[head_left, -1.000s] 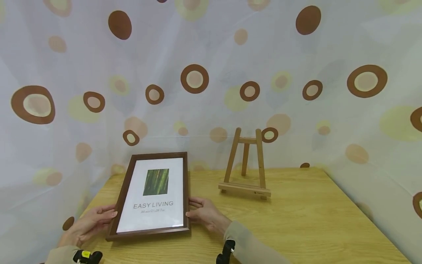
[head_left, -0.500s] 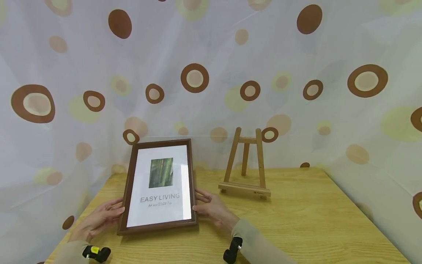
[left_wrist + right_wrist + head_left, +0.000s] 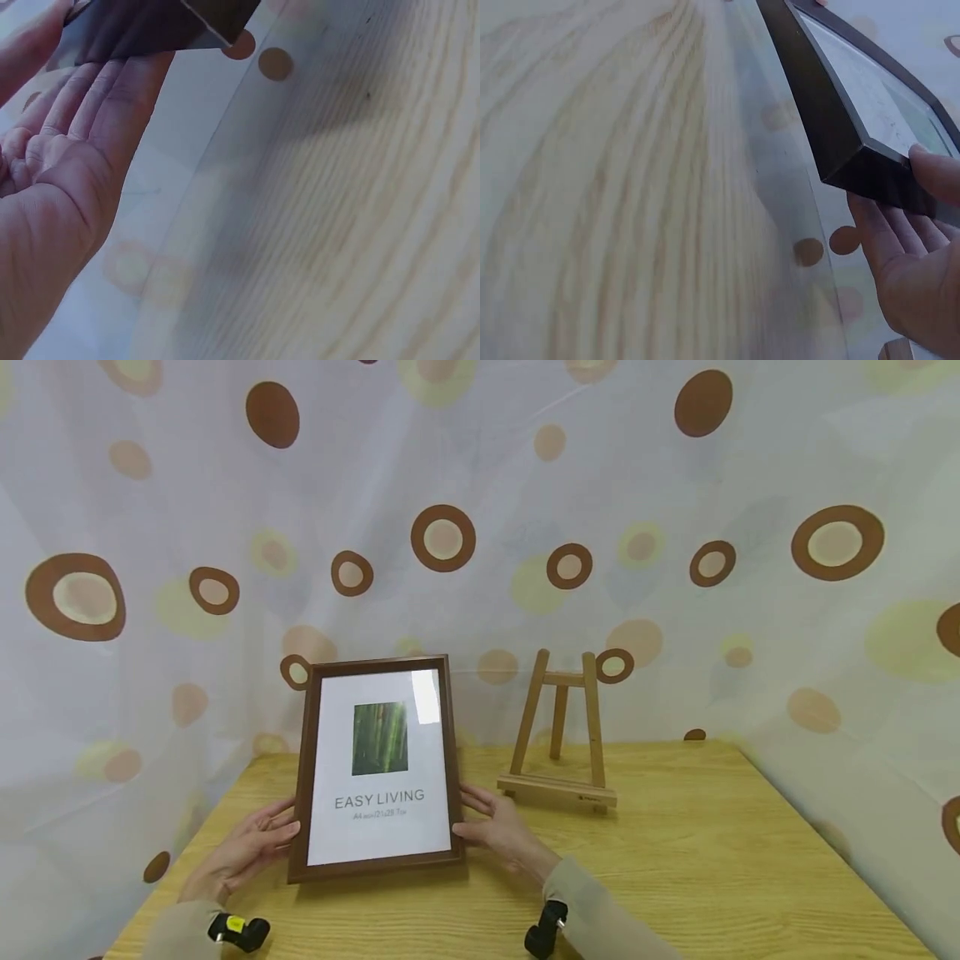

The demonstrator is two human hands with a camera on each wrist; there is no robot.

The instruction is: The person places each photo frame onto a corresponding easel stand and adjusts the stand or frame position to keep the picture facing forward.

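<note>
The brown, white-faced picture frame (image 3: 378, 767) is held tilted back above the table (image 3: 712, 860).

The frame (image 3: 380, 781) was held between the left grip (image 3: 243, 856), at its left side, and the right grip (image 3: 506, 835), at its right, both toward its lower end, with its top leaning back. It was over the left part of the desk (image 3: 675, 843); whether its bottom edge touched the surface was hard to tell. Inside it, the picture (image 3: 380, 737) sat above the lettering (image 3: 379, 798). The easel (image 3: 593, 722) stood on the desk to the right of the frame, beyond the right grip, its ledge (image 3: 557, 792) in front and its rear leg (image 3: 558, 722) behind. The cloth (image 3: 480, 460) hung behind the desk and along its left and right sides.
</note>
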